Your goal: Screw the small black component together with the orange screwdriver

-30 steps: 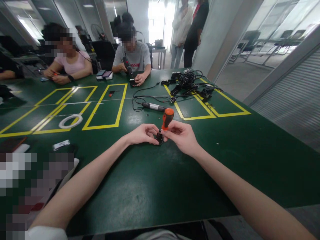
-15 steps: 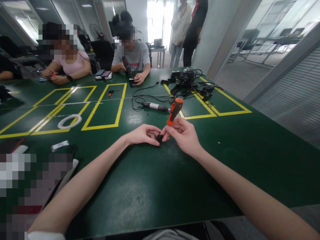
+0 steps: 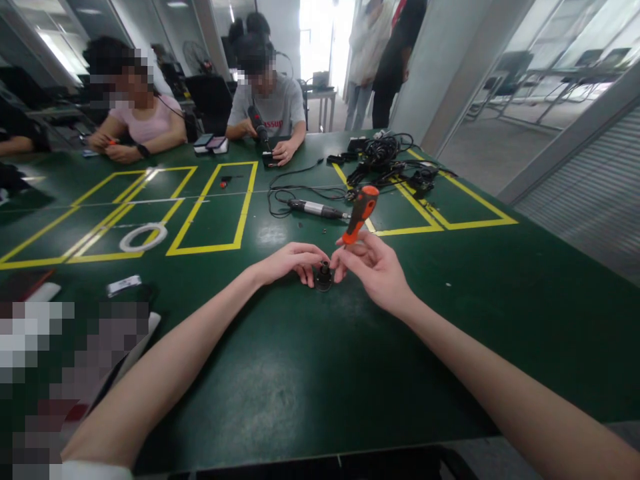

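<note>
A small black round part with a wider base and a narrow upper stem stands on the green table. Fingers of my left hand are bent around its left side and top, steadying it. My right hand is closed on an orange-and-black screwdriver, its handle tilted up and to the right. The right fingertips pinch low, close to the part's right side. I cannot make out the screwdriver's tip behind the fingers.
Beyond my hands lies a corded electric screwdriver. A heap of black cables sits at the back right. To the left are a white ring and a small white packet. Two people sit across the table; one holds a power tool.
My left hand has shifted its fingers upward and back, showing more of the black part's front. The right hand with the screwdriver has moved slightly right. The view has shifted a little.
</note>
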`<state>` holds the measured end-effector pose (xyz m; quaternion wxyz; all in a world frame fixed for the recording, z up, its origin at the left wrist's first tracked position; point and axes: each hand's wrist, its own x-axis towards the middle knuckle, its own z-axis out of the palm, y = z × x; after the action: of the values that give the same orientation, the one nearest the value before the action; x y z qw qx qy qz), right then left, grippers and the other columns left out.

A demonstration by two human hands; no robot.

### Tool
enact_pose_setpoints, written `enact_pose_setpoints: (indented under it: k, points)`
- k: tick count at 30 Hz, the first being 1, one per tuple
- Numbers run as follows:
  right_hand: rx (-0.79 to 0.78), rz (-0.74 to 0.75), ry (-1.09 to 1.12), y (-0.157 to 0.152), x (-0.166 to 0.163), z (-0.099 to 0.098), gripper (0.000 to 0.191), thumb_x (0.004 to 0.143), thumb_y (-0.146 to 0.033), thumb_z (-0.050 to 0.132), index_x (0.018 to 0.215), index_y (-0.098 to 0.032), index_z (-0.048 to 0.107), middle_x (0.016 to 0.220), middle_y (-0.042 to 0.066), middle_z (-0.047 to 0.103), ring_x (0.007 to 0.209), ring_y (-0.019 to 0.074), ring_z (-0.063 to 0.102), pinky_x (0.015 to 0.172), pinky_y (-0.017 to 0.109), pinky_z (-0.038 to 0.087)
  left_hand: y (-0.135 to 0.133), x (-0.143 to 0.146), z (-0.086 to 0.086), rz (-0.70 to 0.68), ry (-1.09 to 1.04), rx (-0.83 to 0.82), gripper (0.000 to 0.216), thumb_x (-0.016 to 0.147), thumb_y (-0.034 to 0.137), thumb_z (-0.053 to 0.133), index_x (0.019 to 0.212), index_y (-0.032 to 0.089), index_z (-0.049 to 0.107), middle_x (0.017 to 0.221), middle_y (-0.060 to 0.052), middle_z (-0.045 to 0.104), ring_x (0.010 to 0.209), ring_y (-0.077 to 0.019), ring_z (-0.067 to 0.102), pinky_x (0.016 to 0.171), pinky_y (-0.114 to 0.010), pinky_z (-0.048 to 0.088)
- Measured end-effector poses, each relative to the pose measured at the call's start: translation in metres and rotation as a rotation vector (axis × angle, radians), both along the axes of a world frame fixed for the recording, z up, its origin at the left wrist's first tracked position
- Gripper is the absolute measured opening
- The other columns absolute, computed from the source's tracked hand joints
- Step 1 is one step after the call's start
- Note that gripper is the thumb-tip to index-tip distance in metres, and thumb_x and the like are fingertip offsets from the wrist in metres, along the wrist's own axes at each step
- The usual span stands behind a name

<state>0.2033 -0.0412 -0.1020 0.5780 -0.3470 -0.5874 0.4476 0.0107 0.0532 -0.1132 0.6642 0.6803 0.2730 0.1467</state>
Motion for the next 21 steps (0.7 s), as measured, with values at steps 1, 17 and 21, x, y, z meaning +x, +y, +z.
enact_pose_setpoints:
  k: [1, 17, 21]
  points:
    - [-0.002, -0.009, 0.004, -0.0002, 0.0003, 0.0007, 0.040, 0.088, -0.056, 0.078, 0.095, -0.022, 0.058, 0.072, -0.002, 0.070, 0.054, 0.0126, 0.066, 0.056, 0.027, 0.058, -0.0005, 0.0004, 0.0006, 0.000, -0.003, 0.005, 0.039, 0.082, 0.048, 0.072, 0.100, 0.014, 0.069, 0.080, -0.003, 0.073, 0.061, -0.0135, 0.071, 0.057, -0.022, 0.053]
    - [0.033, -0.001, -0.031, 0.0011, 0.0006, -0.0039, 0.039, 0.091, -0.058, 0.074, 0.098, -0.024, 0.058, 0.070, -0.003, 0.066, 0.054, 0.0125, 0.060, 0.056, 0.028, 0.053, -0.0017, 0.0027, -0.0006, 0.009, 0.006, 0.049, 0.044, 0.084, 0.056, 0.071, 0.096, 0.013, 0.069, 0.080, -0.003, 0.073, 0.061, -0.0125, 0.069, 0.057, -0.022, 0.052]
    - [0.043, -0.047, -0.059, -0.0031, -0.0041, 0.0004, 0.039, 0.087, -0.056, 0.079, 0.087, -0.023, 0.058, 0.068, -0.003, 0.065, 0.053, 0.0125, 0.058, 0.056, 0.028, 0.053, -0.0018, 0.0030, -0.0024, 0.007, 0.010, 0.097, 0.054, 0.082, 0.067, 0.070, 0.085, 0.014, 0.066, 0.069, -0.002, 0.068, 0.055, -0.0110, 0.064, 0.053, -0.021, 0.048]
